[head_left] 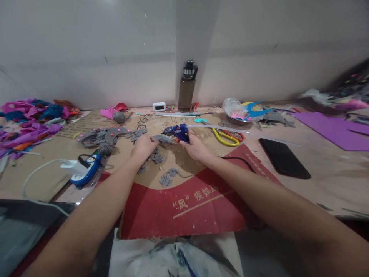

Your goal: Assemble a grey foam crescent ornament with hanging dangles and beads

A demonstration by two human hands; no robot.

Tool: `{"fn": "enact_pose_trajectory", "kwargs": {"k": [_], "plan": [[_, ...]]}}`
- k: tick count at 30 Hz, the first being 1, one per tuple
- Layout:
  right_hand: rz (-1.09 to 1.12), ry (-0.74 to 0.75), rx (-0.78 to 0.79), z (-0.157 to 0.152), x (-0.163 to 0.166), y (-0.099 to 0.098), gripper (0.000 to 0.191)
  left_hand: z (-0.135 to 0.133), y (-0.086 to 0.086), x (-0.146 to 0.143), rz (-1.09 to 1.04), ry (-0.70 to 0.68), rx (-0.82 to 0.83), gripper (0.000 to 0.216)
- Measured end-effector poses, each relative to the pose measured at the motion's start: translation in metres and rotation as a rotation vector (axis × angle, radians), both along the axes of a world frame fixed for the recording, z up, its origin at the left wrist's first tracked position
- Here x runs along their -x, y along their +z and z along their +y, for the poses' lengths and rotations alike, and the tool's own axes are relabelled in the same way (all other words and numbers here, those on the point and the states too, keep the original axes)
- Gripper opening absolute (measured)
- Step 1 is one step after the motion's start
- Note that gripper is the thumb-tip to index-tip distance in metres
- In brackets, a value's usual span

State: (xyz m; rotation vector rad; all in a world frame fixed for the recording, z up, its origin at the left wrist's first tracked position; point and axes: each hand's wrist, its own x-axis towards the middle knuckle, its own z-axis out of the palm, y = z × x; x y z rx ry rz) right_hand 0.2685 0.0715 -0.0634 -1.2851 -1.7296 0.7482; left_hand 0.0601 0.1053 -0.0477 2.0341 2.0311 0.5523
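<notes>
My right hand [196, 148] is closed around a blue glue gun [179, 132], its black cord [233, 158] trailing to the right over the cardboard. The gun's tip points left at a small grey foam piece [162, 139], which my left hand [144, 147] pinches at its left end. Both hands rest over the brown and red cardboard sheet [201, 200]. Several grey foam flower cutouts [167, 177] lie on the cardboard just in front of my hands.
A second blue glue gun [86, 171] with white plug lies at left. Grey foam arcs [109, 136], yellow-handled scissors [226, 137], a black phone [284, 157], a brown bottle [186, 86], a bowl of scraps [240, 111], purple sheet [331, 129] and colourful scraps [25, 121] surround.
</notes>
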Motion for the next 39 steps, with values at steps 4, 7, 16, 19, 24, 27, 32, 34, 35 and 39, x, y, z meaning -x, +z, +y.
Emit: {"fn": "enact_pose_trajectory", "kwargs": {"k": [4,7,16,19,24,27,32,34,35,39], "plan": [[-0.025,0.033,-0.013,0.005,0.002,-0.001,0.052,0.0,0.0,-0.001,-0.026,0.011,0.003,0.02],[-0.021,0.045,-0.007,0.008,0.003,0.003,0.049,-0.001,0.002,-0.001,-0.115,0.064,-0.05,0.021],[0.025,0.021,-0.042,0.014,0.001,-0.005,0.044,-0.001,0.0,-0.003,-0.158,0.089,-0.045,0.024],[0.016,0.04,-0.063,0.016,0.0,-0.014,0.041,0.0,-0.003,-0.003,-0.08,0.038,-0.011,0.021],[0.0,0.069,-0.047,0.015,0.0,-0.017,0.041,0.001,-0.006,-0.001,-0.016,0.006,-0.001,0.02],[0.003,0.089,-0.066,0.015,0.001,-0.016,0.039,0.001,-0.004,-0.002,-0.009,-0.006,0.003,0.018],[-0.014,0.09,-0.031,0.017,0.001,-0.015,0.039,-0.001,-0.002,-0.003,0.01,-0.014,0.007,0.015],[-0.039,0.075,-0.012,0.017,0.0,-0.014,0.037,-0.002,-0.002,-0.002,0.005,-0.026,-0.007,0.015],[-0.05,0.066,-0.006,0.018,0.0,-0.013,0.036,-0.002,-0.002,-0.001,-0.004,-0.031,-0.013,0.015],[-0.066,0.051,0.0,0.017,0.0,-0.013,0.033,-0.001,-0.001,0.0,-0.028,-0.029,0.002,0.015]]}}
